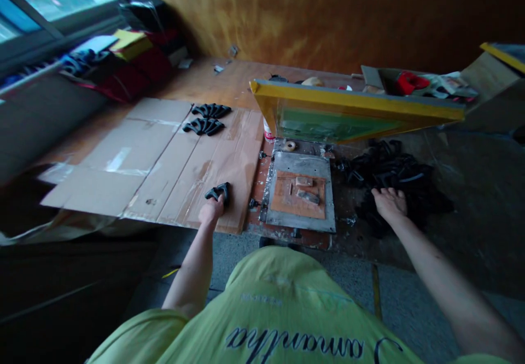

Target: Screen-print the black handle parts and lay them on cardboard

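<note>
My left hand (211, 209) is closed on a black V-shaped strap piece (219, 191) over the near right part of a flattened cardboard sheet (156, 161). My right hand (389, 204) reaches into a heap of black strap pieces (389, 172) to the right, fingers spread and resting on them. Between the hands lies a grey metal plate with an orange pad (298, 194). A yellow-framed green printing screen (348, 115) is tilted up above it.
Two rows of black strap pieces (207, 119) lie at the far end of the cardboard. A tape roll (290, 145) and a white can (268, 132) sit behind the plate. Clutter fills the far right (414, 82) and the window ledge (118, 52).
</note>
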The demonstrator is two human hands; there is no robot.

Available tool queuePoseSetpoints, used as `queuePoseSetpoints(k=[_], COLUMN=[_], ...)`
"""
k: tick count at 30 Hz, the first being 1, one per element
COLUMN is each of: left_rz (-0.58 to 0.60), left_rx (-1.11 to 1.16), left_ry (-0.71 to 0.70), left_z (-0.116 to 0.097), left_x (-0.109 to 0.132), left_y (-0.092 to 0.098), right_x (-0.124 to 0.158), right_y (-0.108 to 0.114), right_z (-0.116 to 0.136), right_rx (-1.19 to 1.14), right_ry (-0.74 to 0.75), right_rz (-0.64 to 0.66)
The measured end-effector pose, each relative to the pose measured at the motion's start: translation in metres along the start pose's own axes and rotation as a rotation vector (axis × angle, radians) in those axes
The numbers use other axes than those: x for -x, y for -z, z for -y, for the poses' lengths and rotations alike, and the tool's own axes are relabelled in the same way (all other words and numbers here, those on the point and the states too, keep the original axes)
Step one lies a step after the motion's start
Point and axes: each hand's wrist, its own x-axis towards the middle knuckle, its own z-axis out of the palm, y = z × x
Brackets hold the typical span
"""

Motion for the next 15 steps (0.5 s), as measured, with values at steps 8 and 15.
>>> queuePoseSetpoints(k=[8,15], left_rz=[-0.118,-0.035], left_rx=[0.036,0.888], left_ry=[-0.183,-0.809], left_z=[-0.065,-0.219], left_x=[0.011,0.074], left_y=[0.042,0.1], right_x=[0.001,-0.007], right_y=[0.047,0.069], right_z=[0.102,0.208], right_rx=[-0.7,-0.576], right_ry=[0.3,0.606], right_rz=[-0.349,-0.453])
